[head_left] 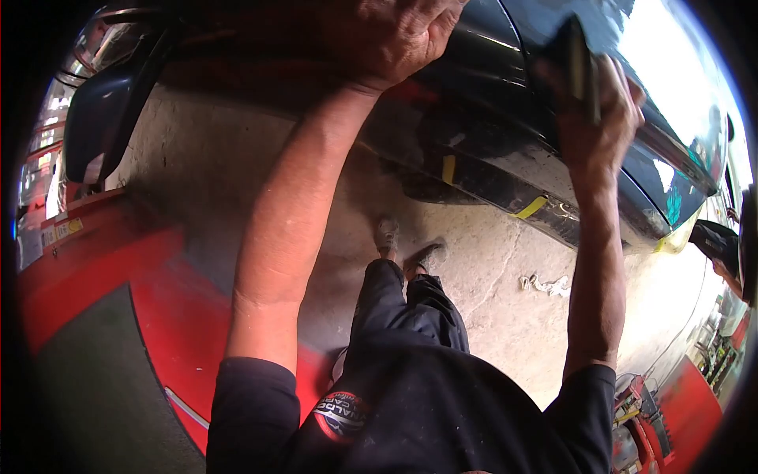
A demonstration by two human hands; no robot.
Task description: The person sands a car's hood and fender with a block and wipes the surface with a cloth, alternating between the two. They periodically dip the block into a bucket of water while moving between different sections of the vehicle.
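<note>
I stand beside a dark, glossy car body [489, 150] and look down along it. My left hand [395, 35] rests flat on the upper part of the panel near the top of the view, fingers curled over its edge. My right hand [600, 118] presses a dark flat block [575, 59] against the panel further right, fingers wrapped around it. Yellow tape strips [530, 208] mark the panel's lower edge.
A concrete floor [489, 276] lies below, with a crumpled white rag [545, 284] on it. A red lift ramp [118, 268] runs along the left. A car mirror [99, 122] hangs at upper left. Another person's arm [722, 245] shows at the right edge.
</note>
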